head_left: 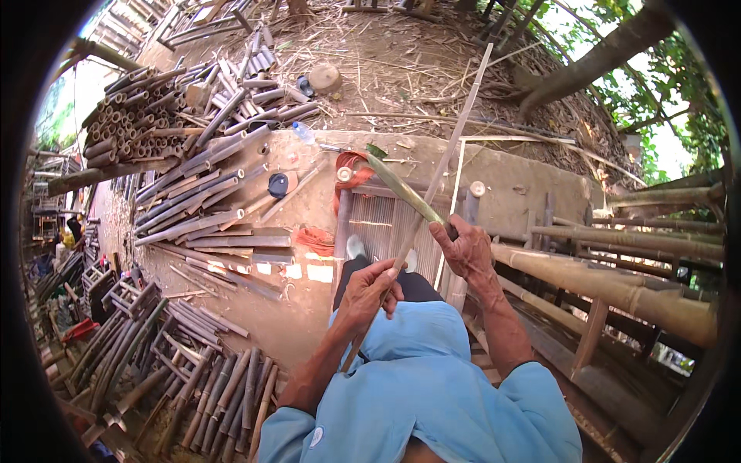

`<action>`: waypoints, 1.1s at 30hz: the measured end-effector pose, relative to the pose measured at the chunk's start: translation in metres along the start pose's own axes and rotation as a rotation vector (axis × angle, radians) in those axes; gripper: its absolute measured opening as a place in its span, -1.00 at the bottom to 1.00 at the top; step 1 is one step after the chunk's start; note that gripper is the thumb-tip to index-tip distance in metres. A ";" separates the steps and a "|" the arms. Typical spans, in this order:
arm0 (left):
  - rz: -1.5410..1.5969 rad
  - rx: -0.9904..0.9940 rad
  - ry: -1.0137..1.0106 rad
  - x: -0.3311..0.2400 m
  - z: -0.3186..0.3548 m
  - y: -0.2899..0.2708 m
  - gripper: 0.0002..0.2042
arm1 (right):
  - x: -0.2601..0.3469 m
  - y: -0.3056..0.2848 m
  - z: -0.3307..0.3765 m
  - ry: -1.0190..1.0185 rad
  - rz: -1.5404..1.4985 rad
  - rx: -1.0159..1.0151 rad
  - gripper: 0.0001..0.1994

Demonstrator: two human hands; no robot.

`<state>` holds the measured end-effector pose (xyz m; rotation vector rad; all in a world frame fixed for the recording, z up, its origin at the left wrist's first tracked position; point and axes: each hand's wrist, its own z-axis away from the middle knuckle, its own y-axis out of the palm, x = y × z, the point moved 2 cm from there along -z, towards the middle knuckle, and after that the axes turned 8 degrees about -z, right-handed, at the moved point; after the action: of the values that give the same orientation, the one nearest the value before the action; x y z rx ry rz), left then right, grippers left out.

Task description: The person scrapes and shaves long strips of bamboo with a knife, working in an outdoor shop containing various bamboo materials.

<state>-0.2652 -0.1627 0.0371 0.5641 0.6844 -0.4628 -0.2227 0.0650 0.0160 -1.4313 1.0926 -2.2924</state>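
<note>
My left hand [370,292] is closed around a long, thin bamboo strip [457,131]. The strip slants from my lap, past my right hand, to the far ground. In my right hand [467,251] is a long knife [407,191], its broad blade shining greenish and pointing far left. The blade lies close to the strip; whether they touch I cannot tell. Beneath both hands stands a low bamboo frame [472,202] with a slatted surface [394,220]. My feet show by the slats. An orange cloth [353,171] hangs over the frame's far left corner.
Stacked bamboo tubes [143,116] and split lengths [201,181] lie on the left. More cut poles [231,393] fill the lower left. A thick bamboo rail [610,285] runs along my right. A plastic bottle [303,133] and a dark cup [279,184] sit ahead left.
</note>
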 end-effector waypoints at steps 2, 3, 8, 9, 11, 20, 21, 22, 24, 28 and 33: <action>0.023 -0.008 0.033 -0.010 -0.011 -0.006 -0.66 | 0.007 0.001 -0.018 -0.040 0.022 0.026 -0.26; 0.060 -0.009 0.026 -0.018 -0.015 -0.010 -0.65 | 0.014 0.003 -0.027 -0.043 0.019 0.038 -0.26; 0.110 -0.052 0.060 -0.058 -0.049 -0.039 -0.64 | 0.059 0.016 -0.066 -0.212 0.089 0.091 -0.25; 0.096 -0.045 0.042 -0.068 -0.054 -0.046 -0.64 | 0.068 0.017 -0.070 -0.227 0.079 0.125 -0.26; 0.076 -0.034 0.024 -0.089 -0.064 -0.055 -0.65 | 0.080 0.015 -0.091 -0.206 0.055 0.101 -0.27; 0.034 -0.020 -0.005 -0.164 -0.096 -0.075 -0.78 | 0.110 0.007 -0.154 -0.233 -0.038 0.087 -0.27; 0.069 -0.030 -0.003 -0.173 -0.102 -0.074 -0.80 | 0.113 0.002 -0.166 -0.216 -0.022 0.092 -0.26; 0.105 -0.041 0.001 -0.179 -0.108 -0.071 -0.79 | 0.114 0.000 -0.168 -0.222 -0.025 0.097 -0.26; 0.094 -0.118 -0.027 -0.181 -0.115 -0.066 -0.81 | 0.119 0.001 -0.166 -0.375 0.037 0.142 -0.24; 0.020 -0.104 0.019 -0.188 -0.131 -0.054 -0.81 | 0.113 -0.018 -0.192 -0.406 0.018 0.192 -0.27; 0.142 -0.113 0.009 -0.205 -0.140 -0.030 -0.79 | 0.088 -0.044 -0.222 -0.399 0.007 0.120 -0.32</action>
<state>-0.4865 -0.0546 0.0804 0.5047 0.6694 -0.2876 -0.4468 0.1529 0.0512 -1.7288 0.8235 -1.9114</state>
